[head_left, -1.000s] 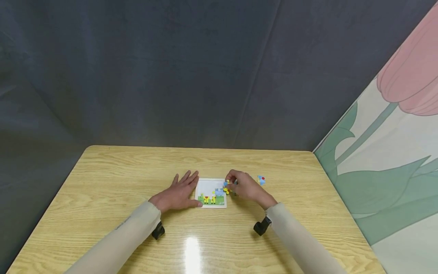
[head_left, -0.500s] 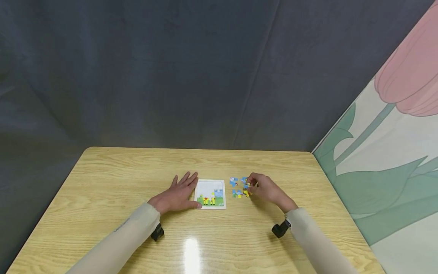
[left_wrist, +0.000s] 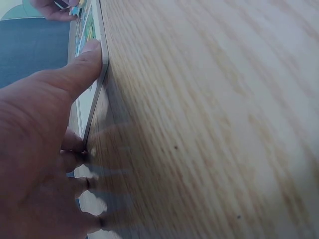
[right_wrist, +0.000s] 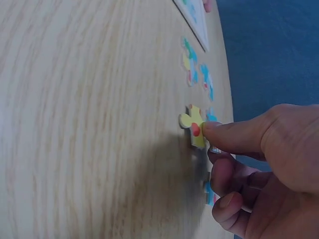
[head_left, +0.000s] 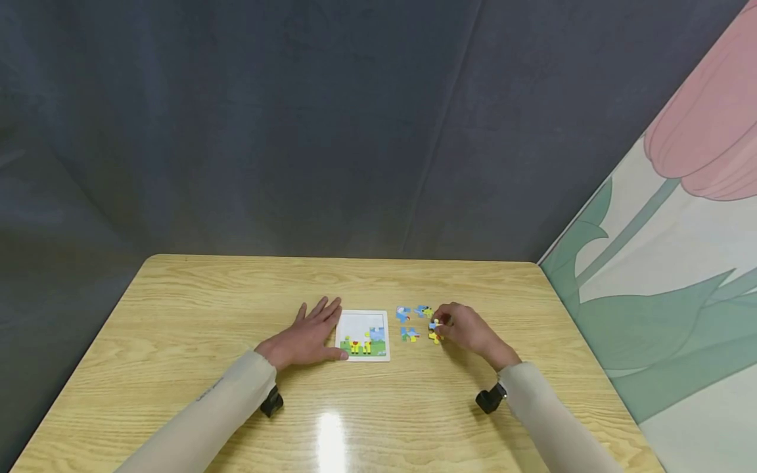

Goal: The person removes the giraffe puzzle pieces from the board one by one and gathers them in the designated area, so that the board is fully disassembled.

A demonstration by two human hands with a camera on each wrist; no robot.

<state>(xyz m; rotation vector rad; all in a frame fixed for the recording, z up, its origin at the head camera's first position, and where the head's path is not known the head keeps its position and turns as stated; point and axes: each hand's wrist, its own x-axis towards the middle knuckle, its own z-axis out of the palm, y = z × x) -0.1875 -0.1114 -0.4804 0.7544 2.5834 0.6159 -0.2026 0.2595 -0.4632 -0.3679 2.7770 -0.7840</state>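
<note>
My left hand (head_left: pixel 304 338) lies with fingers spread at the left edge of a white-framed puzzle board (head_left: pixel 363 360), its thumb (left_wrist: pixel 87 62) on the near corner. Several joined pieces fill the board's lower part and right side, showing a yellow animal on green ground. To the right, my right hand (head_left: pixel 470 328) pinches a yellow puzzle piece with a red spot (right_wrist: pixel 196 130) between thumb and fingers. The piece shows close above the table in the right wrist view. The curled fingers hide part of it.
Loose puzzle pieces lie between board and right hand: a blue one (head_left: pixel 403 313), a blue and yellow one (head_left: pixel 423 311) and another (head_left: pixel 409 334) nearer. Another blue and red piece (right_wrist: pixel 209 193) lies beside the right fingers. A dark curtain (head_left: pixel 296 131) hangs behind the wooden table (head_left: pixel 207 295).
My right hand has moved right, from the board's right edge out past the loose pieces, with the yellow piece at its fingertips. Pieces it covered now show. The left hand stays put.
</note>
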